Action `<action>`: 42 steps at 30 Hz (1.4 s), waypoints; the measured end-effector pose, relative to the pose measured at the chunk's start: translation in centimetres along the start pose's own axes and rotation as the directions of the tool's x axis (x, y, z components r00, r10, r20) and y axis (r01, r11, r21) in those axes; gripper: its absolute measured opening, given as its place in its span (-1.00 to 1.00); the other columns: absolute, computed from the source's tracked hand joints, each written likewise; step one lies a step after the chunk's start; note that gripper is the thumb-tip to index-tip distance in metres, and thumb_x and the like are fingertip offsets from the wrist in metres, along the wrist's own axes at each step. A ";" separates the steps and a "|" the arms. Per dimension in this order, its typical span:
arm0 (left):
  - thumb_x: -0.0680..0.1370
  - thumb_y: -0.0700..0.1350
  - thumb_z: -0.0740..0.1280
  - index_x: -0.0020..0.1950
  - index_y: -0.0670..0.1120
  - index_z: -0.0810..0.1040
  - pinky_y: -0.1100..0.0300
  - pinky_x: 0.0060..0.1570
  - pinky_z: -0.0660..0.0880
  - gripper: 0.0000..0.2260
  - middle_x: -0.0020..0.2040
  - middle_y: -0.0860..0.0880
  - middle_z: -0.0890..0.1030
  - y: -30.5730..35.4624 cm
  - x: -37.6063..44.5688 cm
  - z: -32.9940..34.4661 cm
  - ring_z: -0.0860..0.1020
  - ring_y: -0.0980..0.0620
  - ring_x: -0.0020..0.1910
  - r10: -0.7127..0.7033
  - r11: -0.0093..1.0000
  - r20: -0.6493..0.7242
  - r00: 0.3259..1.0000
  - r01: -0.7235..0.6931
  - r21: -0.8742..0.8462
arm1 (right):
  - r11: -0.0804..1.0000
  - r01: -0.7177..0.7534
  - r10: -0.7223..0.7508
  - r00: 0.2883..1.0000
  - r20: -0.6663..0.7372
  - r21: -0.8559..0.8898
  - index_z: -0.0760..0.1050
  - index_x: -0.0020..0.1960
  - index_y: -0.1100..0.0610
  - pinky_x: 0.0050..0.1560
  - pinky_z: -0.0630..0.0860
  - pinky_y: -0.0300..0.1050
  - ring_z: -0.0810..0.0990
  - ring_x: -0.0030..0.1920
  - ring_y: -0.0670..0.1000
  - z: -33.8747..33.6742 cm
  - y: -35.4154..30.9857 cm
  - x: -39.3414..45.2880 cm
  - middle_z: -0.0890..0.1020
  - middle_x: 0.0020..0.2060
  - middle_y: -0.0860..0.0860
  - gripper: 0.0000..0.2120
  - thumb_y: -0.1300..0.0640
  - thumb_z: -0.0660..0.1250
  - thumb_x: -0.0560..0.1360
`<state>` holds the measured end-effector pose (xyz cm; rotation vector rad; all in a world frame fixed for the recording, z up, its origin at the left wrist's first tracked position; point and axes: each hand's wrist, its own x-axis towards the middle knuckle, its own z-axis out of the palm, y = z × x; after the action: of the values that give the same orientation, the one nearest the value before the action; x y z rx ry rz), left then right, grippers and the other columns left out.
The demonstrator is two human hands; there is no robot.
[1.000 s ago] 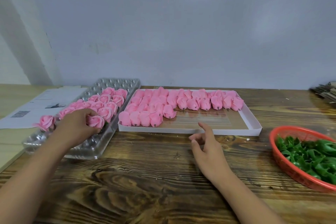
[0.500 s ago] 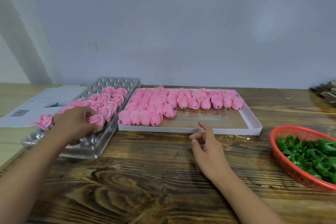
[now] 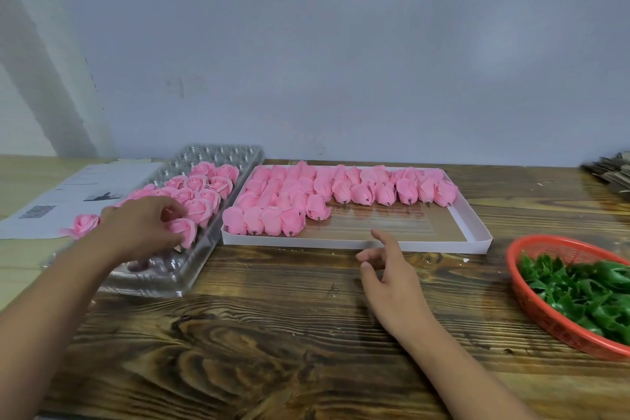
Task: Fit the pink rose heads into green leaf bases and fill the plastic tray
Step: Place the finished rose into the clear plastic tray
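Observation:
A clear plastic tray [image 3: 163, 283] lies at the left, with several finished pink roses [image 3: 204, 191] standing in its far cells. My left hand [image 3: 143, 228] reaches over the tray, and its fingertips and thumb pinch a pink rose [image 3: 185, 230] at the tray's right side. Whether that rose sits fully in a cell is hidden by the hand. A white box [image 3: 341, 244] in the middle holds several bare rose heads [image 3: 385, 193] lying on their sides. My right hand [image 3: 392, 280] rests on the table before the box, fingers relaxed and holding nothing.
A red basket [image 3: 545, 314] of green leaf bases [image 3: 586, 290] sits at the right edge. One rose [image 3: 85, 225] lies at the tray's left rim. Printed papers [image 3: 68, 194] lie at the far left. A stack of flat pieces [image 3: 610, 174] is at the far right.
My left hand stays at the same rose on the tray and its fingers have shifted slightly on it. My right hand has barely moved.

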<state>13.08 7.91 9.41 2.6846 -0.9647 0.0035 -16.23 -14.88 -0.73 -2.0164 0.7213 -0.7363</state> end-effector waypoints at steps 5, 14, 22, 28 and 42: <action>0.37 -0.18 0.58 -0.10 0.07 0.64 0.19 -0.16 0.44 -0.78 -0.18 0.17 0.63 -0.2 0.4 -0.2 0.57 0.12 -0.16 -0.006 1.000 -0.002 1.000 0.006 -0.012 | 1.000 -0.003 0.003 1.000 -0.003 0.013 0.22 0.49 -0.05 -0.17 0.41 -0.49 0.54 -0.13 -0.22 -0.1 -0.1 0.0 0.57 -0.02 -0.19 -0.49 0.20 0.23 0.59; 0.34 -0.19 0.61 -0.18 0.07 0.65 0.14 -0.11 0.57 -0.78 -0.23 0.15 0.67 -0.5 1.0 0.3 0.62 0.17 -0.20 -0.010 0.999 0.039 0.999 0.011 -0.032 | 1.000 -0.009 0.009 1.000 -0.005 0.014 0.23 0.49 -0.04 -0.15 0.39 -0.52 0.54 -0.11 -0.25 -0.1 -0.2 -0.1 0.57 -0.02 -0.18 -0.50 0.21 0.23 0.59; 0.36 -0.18 0.61 -0.17 0.08 0.64 0.24 -0.27 0.42 -0.78 -0.22 0.15 0.66 -0.4 1.1 0.4 0.60 0.21 -0.21 0.014 1.000 0.044 0.999 -0.014 -0.002 | 1.000 -0.007 0.007 1.000 -0.012 0.009 0.23 0.49 -0.04 -0.17 0.38 -0.53 0.54 -0.13 -0.26 0.0 -0.1 0.0 0.57 -0.03 -0.20 -0.49 0.21 0.24 0.59; 0.47 -0.09 0.49 0.06 0.13 0.60 0.23 -0.27 0.43 -0.79 -0.02 0.17 0.64 -0.3 0.2 0.6 0.59 0.19 -0.30 0.028 0.998 0.027 0.999 -0.030 0.059 | 1.000 -0.005 0.006 1.000 -0.010 0.017 0.23 0.49 -0.05 -0.16 0.40 -0.52 0.55 -0.13 -0.25 0.0 -0.1 -0.1 0.57 -0.02 -0.19 -0.49 0.21 0.23 0.59; 0.55 0.35 -0.14 0.67 -0.10 0.02 0.01 0.58 -0.12 -0.20 0.67 -0.05 0.04 -0.3 -2.1 5.7 -0.02 -0.01 0.65 0.136 0.960 -0.006 0.991 -0.131 0.247 | 1.000 -0.010 0.010 1.000 -0.003 0.015 0.22 0.49 -0.07 -0.17 0.40 -0.49 0.53 -0.12 -0.24 0.0 -0.1 -0.1 0.57 -0.02 -0.19 -0.48 0.20 0.23 0.59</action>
<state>11.04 7.92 3.69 2.8262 -1.2088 0.1936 -16.29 -14.79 -0.62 -1.9969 0.7253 -0.7376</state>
